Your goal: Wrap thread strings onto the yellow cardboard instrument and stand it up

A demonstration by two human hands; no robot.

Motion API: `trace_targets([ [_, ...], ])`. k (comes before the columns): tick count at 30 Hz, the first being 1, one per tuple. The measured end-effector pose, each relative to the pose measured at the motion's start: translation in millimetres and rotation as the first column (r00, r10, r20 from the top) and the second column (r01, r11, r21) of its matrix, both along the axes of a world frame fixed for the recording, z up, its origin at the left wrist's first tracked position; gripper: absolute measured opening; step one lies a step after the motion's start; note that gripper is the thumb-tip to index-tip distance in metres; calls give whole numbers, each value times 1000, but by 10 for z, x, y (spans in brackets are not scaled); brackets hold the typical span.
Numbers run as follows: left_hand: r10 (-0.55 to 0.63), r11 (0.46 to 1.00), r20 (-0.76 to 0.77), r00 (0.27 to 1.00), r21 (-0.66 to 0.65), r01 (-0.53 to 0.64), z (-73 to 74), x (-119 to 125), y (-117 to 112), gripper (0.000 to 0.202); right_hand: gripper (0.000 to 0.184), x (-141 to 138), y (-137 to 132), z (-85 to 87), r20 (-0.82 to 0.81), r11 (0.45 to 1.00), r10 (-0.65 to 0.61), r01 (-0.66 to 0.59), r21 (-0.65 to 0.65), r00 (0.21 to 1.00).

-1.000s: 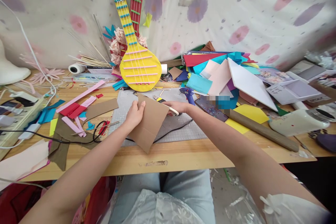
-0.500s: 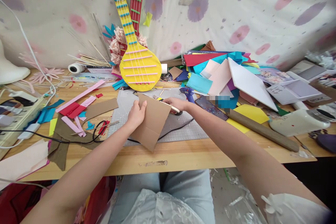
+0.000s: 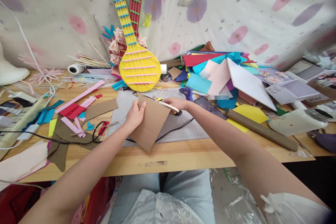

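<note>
A piece of brown cardboard (image 3: 152,122) is tilted above the grey cutting mat (image 3: 119,119). My left hand (image 3: 135,113) pinches its left edge, thumb on the near face. My right hand (image 3: 175,105) grips a pair of scissors (image 3: 168,106) with pale handles at the cardboard's upper right edge. The scissor blades are mostly hidden behind the sheet. Upright behind my hands stands a yellow paper lute (image 3: 140,64) with pink and blue strips and white strings.
A blue glue gun (image 3: 186,93) and a phone (image 3: 210,107) lie right of the mat. Coloured sheets (image 3: 217,77) are piled behind them, with a wooden stick (image 3: 262,131) and a white bottle (image 3: 296,122) farther right. Paper scraps (image 3: 76,110) and a power strip (image 3: 23,122) are at left.
The cardboard has shifted slightly, its lower corner moving left. More of the pale scissor handle shows beside my right hand. Both hands keep their holds.
</note>
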State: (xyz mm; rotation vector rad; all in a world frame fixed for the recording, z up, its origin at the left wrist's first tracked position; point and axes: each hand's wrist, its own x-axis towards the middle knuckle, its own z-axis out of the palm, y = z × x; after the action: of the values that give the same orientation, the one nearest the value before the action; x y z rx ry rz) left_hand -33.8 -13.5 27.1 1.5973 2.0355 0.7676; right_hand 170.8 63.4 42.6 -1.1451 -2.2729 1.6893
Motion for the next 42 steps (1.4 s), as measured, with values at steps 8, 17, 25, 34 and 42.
trace_targets([
  [8, 9, 1000, -4, 1000, -29, -9, 45, 48, -17, 28, 14, -4, 36, -8, 39, 995, -2, -2, 97, 999],
  [17, 19, 1000, 18, 1000, -4, -19, 12, 54, -18, 26, 16, -3, -5, -4, 12, 997, 4, -5, 83, 1000],
  [25, -5, 999, 58, 998, 36, 3, -11, 60, -22, 26, 18, 0, -8, -69, -56, 1000, -13, 12, -29, 998],
  [34, -40, 998, 66, 997, 48, 37, -2, 122, -25, 27, 19, 10, 29, -43, -10, 985, -28, 29, 169, 1000],
  [42, -47, 997, 74, 996, 62, 42, -26, 105, -14, 27, 16, 7, 36, -61, 11, 980, -29, 26, 198, 1000],
])
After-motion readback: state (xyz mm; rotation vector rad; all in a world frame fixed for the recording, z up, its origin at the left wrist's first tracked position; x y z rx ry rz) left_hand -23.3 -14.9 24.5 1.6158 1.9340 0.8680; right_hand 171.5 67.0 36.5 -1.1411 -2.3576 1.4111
